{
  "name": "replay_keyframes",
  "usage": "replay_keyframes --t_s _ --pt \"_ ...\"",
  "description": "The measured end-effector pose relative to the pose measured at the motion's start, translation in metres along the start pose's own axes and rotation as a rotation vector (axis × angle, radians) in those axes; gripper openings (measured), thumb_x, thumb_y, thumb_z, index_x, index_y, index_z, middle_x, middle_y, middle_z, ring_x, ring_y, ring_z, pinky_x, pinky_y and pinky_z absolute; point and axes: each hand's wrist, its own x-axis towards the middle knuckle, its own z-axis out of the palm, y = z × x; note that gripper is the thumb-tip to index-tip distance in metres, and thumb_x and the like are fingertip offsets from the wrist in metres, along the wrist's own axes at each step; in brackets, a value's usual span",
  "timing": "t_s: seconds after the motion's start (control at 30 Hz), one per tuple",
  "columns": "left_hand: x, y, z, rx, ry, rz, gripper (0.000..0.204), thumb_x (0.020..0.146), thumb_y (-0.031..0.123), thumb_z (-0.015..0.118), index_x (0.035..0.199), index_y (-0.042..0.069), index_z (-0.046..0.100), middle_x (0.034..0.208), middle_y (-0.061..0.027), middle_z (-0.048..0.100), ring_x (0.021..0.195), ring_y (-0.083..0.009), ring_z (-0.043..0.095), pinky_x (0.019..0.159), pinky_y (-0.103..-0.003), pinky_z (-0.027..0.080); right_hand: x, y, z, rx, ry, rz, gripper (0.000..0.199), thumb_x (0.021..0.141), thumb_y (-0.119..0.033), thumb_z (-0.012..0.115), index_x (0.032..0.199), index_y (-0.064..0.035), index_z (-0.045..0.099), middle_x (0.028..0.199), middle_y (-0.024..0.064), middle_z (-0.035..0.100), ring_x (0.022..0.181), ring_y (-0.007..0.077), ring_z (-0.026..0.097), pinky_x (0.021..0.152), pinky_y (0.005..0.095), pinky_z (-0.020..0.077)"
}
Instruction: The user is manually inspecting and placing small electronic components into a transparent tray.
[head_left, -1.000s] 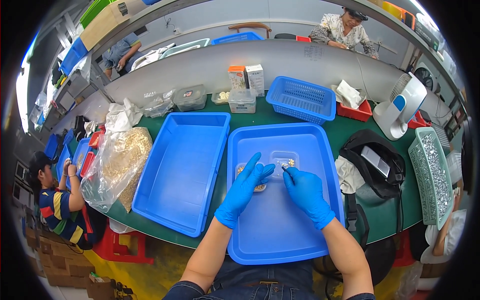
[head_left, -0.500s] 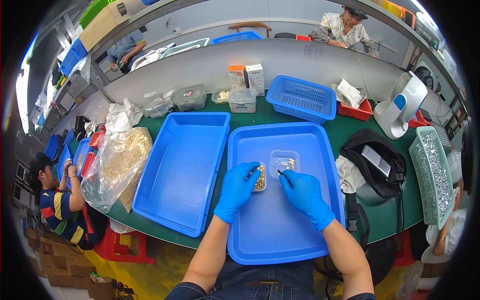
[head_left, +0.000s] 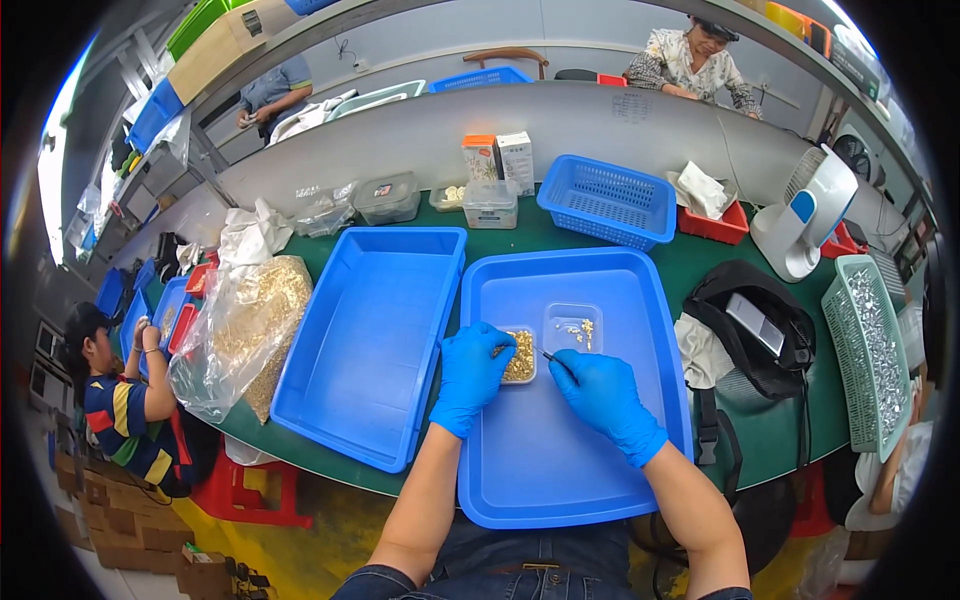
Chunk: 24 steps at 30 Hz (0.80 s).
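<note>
Both my hands wear blue gloves and work over a blue tray (head_left: 560,490). Small gold-coloured pieces fill a little clear box (head_left: 520,362) in the tray. My left hand (head_left: 468,378) is at that box's left side, its fingers bent and pinched together by the rim; whatever they hold is too small to make out. In my right hand (head_left: 603,398) is a thin dark pointed tool (head_left: 548,356), gripped like a pen, its tip near the box's right edge. Just behind stands a second clear box (head_left: 575,322) with a few gold and pale pieces scattered in it.
Left of the tray lie another blue tray (head_left: 375,340) and a plastic bag of gold pieces (head_left: 265,310). Behind are a blue basket (head_left: 610,205) and a lidded tub (head_left: 490,208). To the right sit a black bag (head_left: 750,315), a fan (head_left: 800,225) and a green basket (head_left: 865,350).
My right hand has moved slightly left and down, bringing the tool's tip from the second box's edge toward the filled box. My left hand has shifted slightly left, uncovering more gold pieces.
</note>
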Motion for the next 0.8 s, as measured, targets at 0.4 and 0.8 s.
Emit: replay_keyframes --t_s 0.4,0.8 --pt "0.006 0.017 -0.020 -0.926 -0.032 -0.472 0.017 0.083 0.007 0.064 0.098 -0.001 0.068 0.090 -0.0065 0.067 0.078 -0.0102 0.058 0.073 -0.024 0.047 0.000 -0.001 0.003 0.075 0.111 -0.087 0.017 0.087 -0.020 0.060 0.099 -0.0110 0.067 0.078 0.0113 0.066 0.065 0.0280 0.064 0.057 0.0364 0.0500" --pt "0.004 0.019 -0.022 -1.103 -0.186 -0.477 0.017 0.081 0.004 0.065 0.098 -0.001 0.069 0.091 -0.0073 0.067 0.079 -0.0118 0.058 0.076 -0.024 0.048 0.000 0.000 0.004 0.114 0.177 -0.132 0.018 0.084 -0.016 0.063 0.101 -0.0115 0.067 0.078 0.0104 0.066 0.065 0.0260 0.064 0.058 0.0339 0.0508"
